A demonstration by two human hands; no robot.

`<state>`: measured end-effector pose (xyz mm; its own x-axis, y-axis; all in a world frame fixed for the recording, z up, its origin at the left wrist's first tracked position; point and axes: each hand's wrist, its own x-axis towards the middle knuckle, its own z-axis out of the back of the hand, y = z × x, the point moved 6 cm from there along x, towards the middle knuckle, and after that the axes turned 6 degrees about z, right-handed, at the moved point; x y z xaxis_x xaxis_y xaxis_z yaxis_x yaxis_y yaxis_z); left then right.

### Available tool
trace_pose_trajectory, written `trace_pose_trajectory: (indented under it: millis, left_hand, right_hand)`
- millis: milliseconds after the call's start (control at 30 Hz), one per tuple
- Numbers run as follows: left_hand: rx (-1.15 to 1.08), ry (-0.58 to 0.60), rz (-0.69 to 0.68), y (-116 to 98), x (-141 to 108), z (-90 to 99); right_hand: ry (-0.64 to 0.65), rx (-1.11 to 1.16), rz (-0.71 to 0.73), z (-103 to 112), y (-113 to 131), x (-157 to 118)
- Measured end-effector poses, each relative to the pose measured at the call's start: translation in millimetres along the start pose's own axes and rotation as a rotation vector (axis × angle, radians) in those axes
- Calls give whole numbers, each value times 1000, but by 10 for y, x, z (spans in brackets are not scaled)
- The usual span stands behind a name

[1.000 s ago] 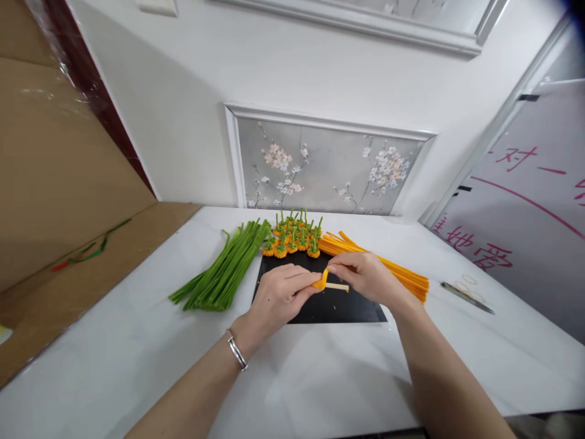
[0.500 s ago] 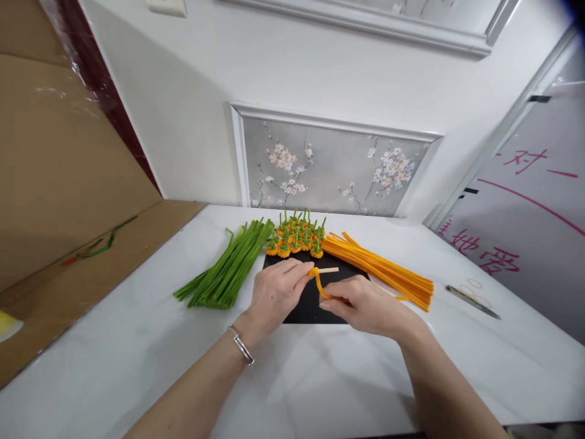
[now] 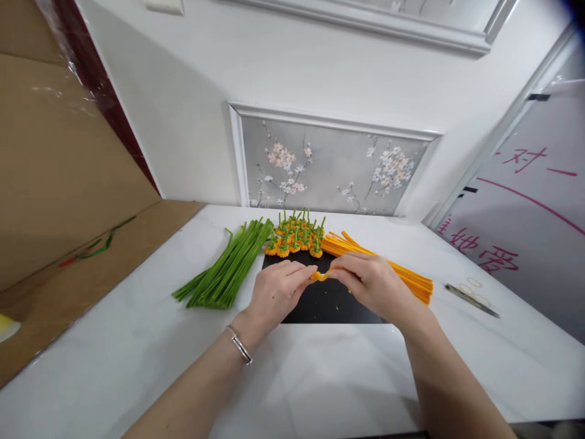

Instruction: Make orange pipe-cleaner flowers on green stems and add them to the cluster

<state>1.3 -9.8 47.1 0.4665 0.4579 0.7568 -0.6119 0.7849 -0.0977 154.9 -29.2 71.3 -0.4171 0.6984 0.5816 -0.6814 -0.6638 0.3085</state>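
Observation:
Between both hands, above the black mat (image 3: 315, 310), is a short stretch of orange pipe cleaner (image 3: 320, 276). My left hand (image 3: 278, 289) pinches one end of it between thumb and fingers. Closed on the other side, my right hand (image 3: 373, 285) grips it with its fingertips close to the left ones. The pale thin stick that showed earlier is hidden now. Just beyond the hands, several small orange pumpkins with green stems (image 3: 296, 239) stand grouped at the back of the mat.
A bundle of green pipe cleaners (image 3: 231, 268) lies to the left; orange pipe cleaners (image 3: 414, 285) lie behind my right hand. Farther right are a slim metal tool (image 3: 471, 300) and thin rings (image 3: 475, 283). A panelled wall (image 3: 192, 122) bounds the back, cardboard (image 3: 68, 158) the left.
My right hand has moved up and inward, close to my left fingertips, covering the stick. The loose orange strand between the hands now looks shorter. My left hand has stayed nearly in place.

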Motion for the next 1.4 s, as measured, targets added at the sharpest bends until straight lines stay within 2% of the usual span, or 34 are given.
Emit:
trace_pose_trajectory:
  millis: [100,200,300,433,600,667,767,900,1067,1233,1400]
  left_hand:
    - [-45,34,-44,-31,-4,-11]
    - [-88,35,-78,-66,-8,0]
    - [-147,14,-52,-75,-11,15]
    - [-206,27,51,-57,-14,-6]
    - [-232,101,184,-7,-13,-63]
    - [-263,119,255,37,-10,-75]
    - [-290,162,333,80,-9,-96]
    - [-306,258,325,49,-12,-133]
    - [-348,283,329,17,11,-123]
    - [-415,277,346,6,42,-107]
    - [-543,142,402,146,38,-85]
  right_hand:
    - [-80,54,-3,46,-70,38]
    - [-74,119,-37,29,-167,58]
    - [35,164,-100,-78,-271,47]
    - [197,218,-152,-271,-335,-25]
    - [293,232,-177,-377,-339,-116]
    - [244,223,-148,-328,-323,-112]
    - [86,184,-146,-203,-312,-89]
    - [40,157,-142,-197,-254,-73]
    - [-79,148,-95,-198,-189,-76]
    - [-60,197,-66,-234,-221,-86]
    - [159,190,-84,-380,-232,-116]
